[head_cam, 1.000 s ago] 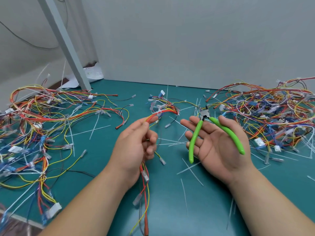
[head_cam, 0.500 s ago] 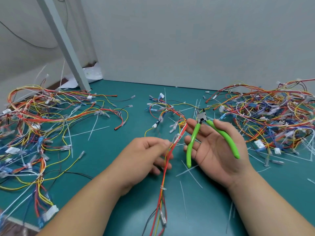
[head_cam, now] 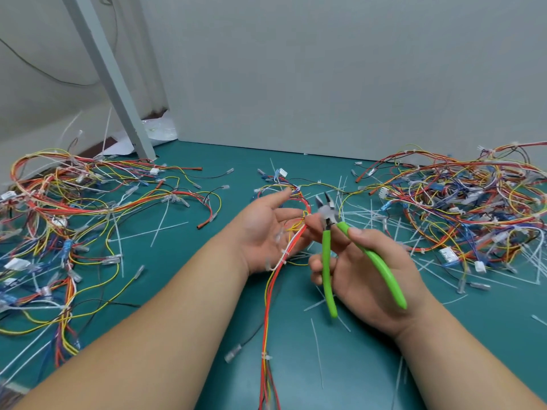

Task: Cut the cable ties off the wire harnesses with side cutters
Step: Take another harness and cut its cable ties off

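Two bare hands meet over the teal table (head_cam: pixel 177 261). The right hand (head_cam: pixel 364 279) grips the cutters (head_cam: pixel 326 253). Its thumb presses on the outer green handle and its fingers curl round the inner one. The handles are spread, so the steel jaws stand apart (a clear gap at the tips) and point away from the person.

The left hand (head_cam: pixel 266 229) lies palm up just left of that grip, thumb and fingers stretched out loosely. It clenches nothing, though its fingertips are blurred where they come near the head of the cutters.

The harness (head_cam: pixel 273 279), a bundle of red, yellow and white wires, lies across the left palm. It passes right beside the head of the cutters and runs down toward the person between the two forearms. One white cable tie (head_cam: pixel 266 357) sits on it well below the grip.

Beyond and right of the grip, cut tie strips (head_cam: pixel 370 214) litter the table in front of a big tangle of wires (head_cam: pixel 461 202). Well off to the left lies a second tangle (head_cam: pixel 59 208).
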`<state>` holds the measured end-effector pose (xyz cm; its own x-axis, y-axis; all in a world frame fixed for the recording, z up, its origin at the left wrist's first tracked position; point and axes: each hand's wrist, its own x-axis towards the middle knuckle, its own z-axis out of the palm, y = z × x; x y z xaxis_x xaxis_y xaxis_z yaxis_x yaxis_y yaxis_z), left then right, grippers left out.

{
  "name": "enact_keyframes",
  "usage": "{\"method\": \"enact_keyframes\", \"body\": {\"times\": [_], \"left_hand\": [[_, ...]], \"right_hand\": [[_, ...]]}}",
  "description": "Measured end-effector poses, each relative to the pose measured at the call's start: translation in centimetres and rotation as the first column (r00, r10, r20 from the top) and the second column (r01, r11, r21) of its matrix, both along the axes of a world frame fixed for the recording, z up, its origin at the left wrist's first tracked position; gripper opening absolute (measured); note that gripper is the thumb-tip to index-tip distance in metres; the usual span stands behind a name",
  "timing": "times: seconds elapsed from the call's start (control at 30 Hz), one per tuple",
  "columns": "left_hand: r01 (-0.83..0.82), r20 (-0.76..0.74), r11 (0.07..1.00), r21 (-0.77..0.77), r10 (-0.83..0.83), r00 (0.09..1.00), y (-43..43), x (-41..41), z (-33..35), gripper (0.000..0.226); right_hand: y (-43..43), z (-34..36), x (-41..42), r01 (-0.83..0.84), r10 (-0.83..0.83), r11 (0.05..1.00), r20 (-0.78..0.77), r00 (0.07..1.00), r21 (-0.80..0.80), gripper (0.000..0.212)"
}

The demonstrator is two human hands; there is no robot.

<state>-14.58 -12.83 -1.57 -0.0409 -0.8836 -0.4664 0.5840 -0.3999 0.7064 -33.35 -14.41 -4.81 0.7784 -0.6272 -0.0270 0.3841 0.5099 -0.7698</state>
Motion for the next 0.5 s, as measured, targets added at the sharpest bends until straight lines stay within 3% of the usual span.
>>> {"method": "enact_keyframes", "body": {"times": [0.1, 0.17, 0.3, 0.4, 0.5], "left_hand": [[-0.037, 0.059, 0.999, -0.012, 0.038, 0.998, -0.8, -0.8, -0.3, 0.025], [-0.091, 0.094, 0.996, -0.02, 0.092, 0.991, -0.9, -1.1, -0.5, 0.019], [-0.209, 0.33, 0.967, -0.143, 0.245, 0.912, -0.3, -1.0, -0.4, 0.01], [-0.13, 0.637, 0.955, -0.265, 0.275, 0.72, 0.8, -0.9, -0.4, 0.016], [-0.015, 0.877, 0.96, -0.279, 0.261, 0.404, 2.1, -0.8, -0.3, 0.02]], "right_hand": [[0.2, 0.0, 0.5, 0.062, -0.063, 0.998, -0.096, 0.993, -0.02, 0.056], [-0.1, 0.2, 0.6, 0.177, -0.175, 0.984, -0.135, 0.975, 0.006, 0.052], [-1.1, 0.6, 0.0, 0.346, -0.352, 0.926, 0.009, 0.936, 0.152, 0.047], [-0.9, 0.7, -0.1, 0.301, -0.307, 0.942, 0.02, 0.951, 0.15, 0.049], [-0.4, 0.7, 0.2, 0.231, -0.239, 0.963, 0.049, 0.97, 0.136, 0.056]]}}
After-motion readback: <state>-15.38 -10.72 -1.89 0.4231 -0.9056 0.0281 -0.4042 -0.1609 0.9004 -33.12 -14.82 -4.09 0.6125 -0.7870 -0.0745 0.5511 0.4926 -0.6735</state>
